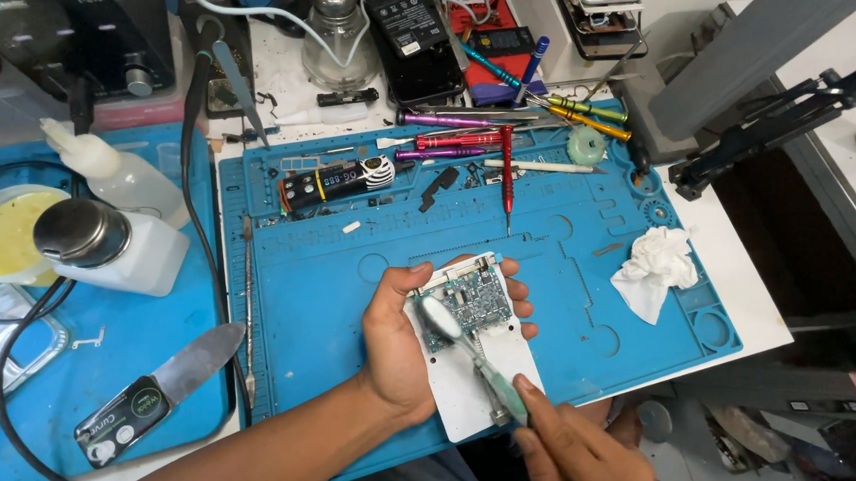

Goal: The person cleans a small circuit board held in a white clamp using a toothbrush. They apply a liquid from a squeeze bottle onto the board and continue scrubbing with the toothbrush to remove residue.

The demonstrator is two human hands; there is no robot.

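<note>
There is one view only, from a camera worn on the person's head. It looks steeply down and forward over the counter (730,279), close enough that the hands fill the near middle of the picture. The blue work mat (332,285) spans the centre, tools lie along the far edge, and the floor shows at the near right.

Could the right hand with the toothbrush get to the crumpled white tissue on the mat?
Probably yes. The tissue lies in the open on the blue mat, up and right of the right hand, with nothing between; only the toothbrush fills that hand.
</note>
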